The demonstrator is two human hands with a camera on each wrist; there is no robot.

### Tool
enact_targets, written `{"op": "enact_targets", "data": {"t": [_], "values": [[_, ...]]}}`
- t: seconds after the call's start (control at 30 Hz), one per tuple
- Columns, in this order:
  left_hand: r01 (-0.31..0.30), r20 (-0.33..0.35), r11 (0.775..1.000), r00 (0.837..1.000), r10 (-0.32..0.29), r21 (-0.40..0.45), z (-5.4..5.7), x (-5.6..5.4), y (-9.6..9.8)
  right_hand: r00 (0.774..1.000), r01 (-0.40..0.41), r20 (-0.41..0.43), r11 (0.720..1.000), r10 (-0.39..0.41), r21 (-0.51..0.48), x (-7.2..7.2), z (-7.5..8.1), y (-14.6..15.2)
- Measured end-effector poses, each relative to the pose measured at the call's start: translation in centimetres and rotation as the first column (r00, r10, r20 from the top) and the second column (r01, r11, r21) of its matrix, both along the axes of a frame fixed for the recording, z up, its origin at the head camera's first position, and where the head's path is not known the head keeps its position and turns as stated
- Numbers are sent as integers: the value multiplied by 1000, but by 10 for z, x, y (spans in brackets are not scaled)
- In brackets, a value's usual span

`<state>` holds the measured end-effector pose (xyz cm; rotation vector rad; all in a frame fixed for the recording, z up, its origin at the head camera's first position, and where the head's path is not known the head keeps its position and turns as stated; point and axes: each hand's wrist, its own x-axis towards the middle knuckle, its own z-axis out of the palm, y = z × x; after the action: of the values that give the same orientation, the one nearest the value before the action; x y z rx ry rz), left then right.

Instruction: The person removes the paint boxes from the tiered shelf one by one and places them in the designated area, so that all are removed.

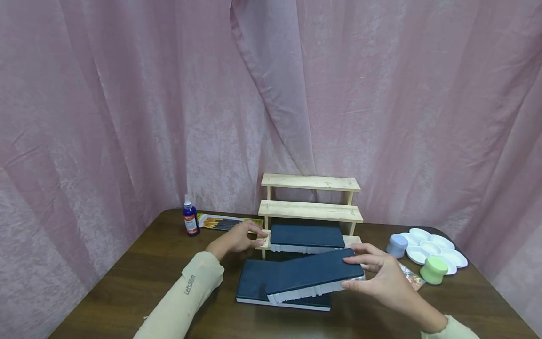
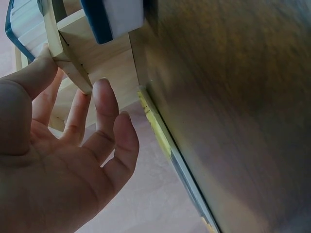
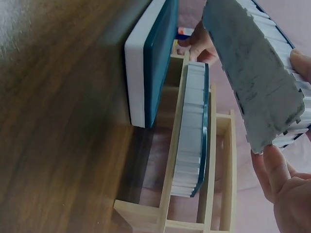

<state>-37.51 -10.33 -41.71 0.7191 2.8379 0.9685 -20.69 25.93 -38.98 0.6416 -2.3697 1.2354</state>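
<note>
My right hand (image 1: 383, 270) holds a dark blue-lidded box (image 1: 313, 273) by its right end, thumb on the white ribbed side and fingers on the lid. Its stained grey underside shows in the right wrist view. It is tilted over another dark blue-topped box (image 1: 254, 281) lying on the table. A similar lidded box (image 1: 306, 235) sits on the lowest tier of a three-tier wooden stand (image 1: 311, 210). At that tier's left end, my left hand (image 1: 239, 238) pinches the board, thumb above and fingers below in the left wrist view.
Back left on the dark wooden table (image 1: 139, 287) are a blue bottle with a white nozzle (image 1: 191, 219) and a pack of brushes (image 1: 222, 222). To the right lie a white flower-shaped palette (image 1: 429, 248), waisted blue (image 1: 396, 246) and green (image 1: 434, 270) pieces, and a printed card (image 1: 412, 278). Pink curtains hang behind.
</note>
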Motion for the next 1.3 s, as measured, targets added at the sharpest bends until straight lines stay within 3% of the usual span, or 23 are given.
{"op": "enact_targets", "data": {"t": [0.87, 1.3], "values": [[1, 15, 1000, 1000, -1, 10, 1, 1, 0, 992, -123, 36, 992, 123, 2, 23, -11, -26], [12, -7, 1000, 1000, -12, 7, -1, 0, -1, 984, -175, 42, 985, 175, 5, 26, -14, -38]]}}
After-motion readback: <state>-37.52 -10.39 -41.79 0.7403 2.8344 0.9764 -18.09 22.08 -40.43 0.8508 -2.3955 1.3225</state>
